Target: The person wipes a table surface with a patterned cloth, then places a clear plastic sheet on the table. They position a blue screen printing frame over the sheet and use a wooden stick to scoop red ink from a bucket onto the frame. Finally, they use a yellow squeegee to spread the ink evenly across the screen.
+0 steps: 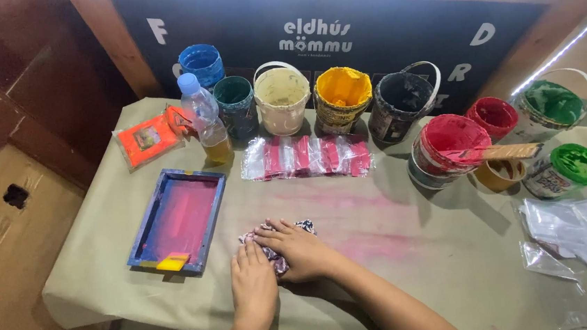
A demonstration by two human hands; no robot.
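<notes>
Low centre of frame: left hand (pixel 253 287) lies flat, fingers together, beside a crumpled patterned rag (pixel 275 245); right hand (pixel 302 250) presses on it, fingers spread. Along the upper edge, paint tubs: blue (pixel 202 63), dark green (pixel 235 103), cream (pixel 281 97), yellow (pixel 340 97), black (pixel 400 104); red (pixel 448 147) and green (pixel 563 168) at right. Printing frame (pixel 179 219) sits left; bare tablecloth (pixel 418 246) lies right of the hands.
</notes>
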